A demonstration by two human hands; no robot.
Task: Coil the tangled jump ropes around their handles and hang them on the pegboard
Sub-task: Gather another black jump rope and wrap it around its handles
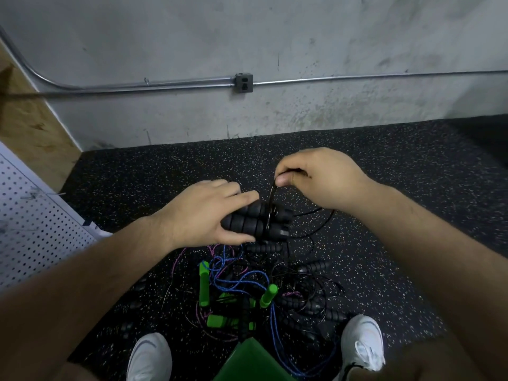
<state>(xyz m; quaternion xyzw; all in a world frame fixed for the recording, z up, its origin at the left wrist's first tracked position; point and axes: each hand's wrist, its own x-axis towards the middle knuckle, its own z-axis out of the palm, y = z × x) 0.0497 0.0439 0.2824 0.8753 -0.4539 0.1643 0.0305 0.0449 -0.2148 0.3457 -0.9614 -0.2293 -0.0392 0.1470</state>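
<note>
step: coiling black cord (272,194) onto paired black foam handles (254,221)
left hand (203,213): grips both handles, above floor mat (137,182)
right hand (316,174): pinches cord loop
next: wrap loop down, tension slack

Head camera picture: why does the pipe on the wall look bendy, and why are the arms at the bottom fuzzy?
Head view: the wide-angle lens likely bows the pipe; the left forearm and right forearm sit close to the lens, so they blur; dim light lets the black handles and black cord melt into the dark floor; the green handle shows bright.
</note>
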